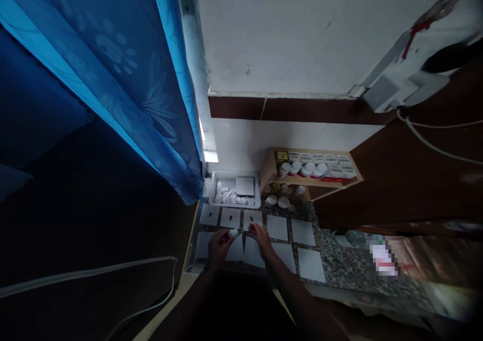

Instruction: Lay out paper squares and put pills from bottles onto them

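Reaching both forearms forward over the speckled counter [341, 260], I keep my left hand [218, 246] closed around a small red-and-white bottle [233, 234], its white end tilted up to the right. My right hand [261, 237] hangs just right of it, fingers bunched and pointing far-left, above the near edge of the third far-row paper square [258, 215]; I cannot tell whether they pinch anything. Dark little pieces [231, 218] lie on the three leftmost far squares. My hands partly cover the near row of paper squares [311, 265]. Beyond the far row stand a white tray [259, 192] of folded papers and, to its right, a wooden rack [268, 169] with bottles and boxes. A blue curtain [124, 74] hangs at the far left, its lower end beside the tray.
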`<state>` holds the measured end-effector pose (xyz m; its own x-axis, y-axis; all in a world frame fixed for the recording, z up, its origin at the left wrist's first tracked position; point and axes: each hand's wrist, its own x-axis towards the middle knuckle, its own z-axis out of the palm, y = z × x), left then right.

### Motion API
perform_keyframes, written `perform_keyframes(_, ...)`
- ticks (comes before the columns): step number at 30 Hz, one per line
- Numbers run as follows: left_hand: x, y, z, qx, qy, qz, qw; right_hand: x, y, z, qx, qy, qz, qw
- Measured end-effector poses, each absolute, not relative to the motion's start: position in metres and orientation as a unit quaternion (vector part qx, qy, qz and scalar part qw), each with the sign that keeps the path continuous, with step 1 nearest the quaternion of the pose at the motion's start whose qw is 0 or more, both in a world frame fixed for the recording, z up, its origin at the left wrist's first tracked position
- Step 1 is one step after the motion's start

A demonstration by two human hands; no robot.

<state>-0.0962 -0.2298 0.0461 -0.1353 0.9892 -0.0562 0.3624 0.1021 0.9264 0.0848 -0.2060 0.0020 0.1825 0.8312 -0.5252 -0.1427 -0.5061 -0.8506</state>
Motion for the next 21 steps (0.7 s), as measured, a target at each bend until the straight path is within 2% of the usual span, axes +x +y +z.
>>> perform_keyframes(3,-0.081,-0.231,0.055,0.624,0.588,0.368,0.359,0.067,-0.225,0.014,-0.526,-0.110,0.702,0.468)
perform_keyframes(6,-0.068,-0.235,0.068,0.697,0.539,0.349,0.319,0.064,-0.231,0.031,-0.457,-0.064,0.743,0.485)
perform_keyframes(12,-0.051,-0.234,0.090,0.782,0.446,0.331,0.283,0.083,-0.235,0.052,-0.433,-0.034,0.737,0.518)
perform_keyframes(21,-0.047,-0.227,0.088,0.789,0.448,0.321,0.272,0.089,-0.233,0.050,-0.418,-0.014,0.717,0.557)
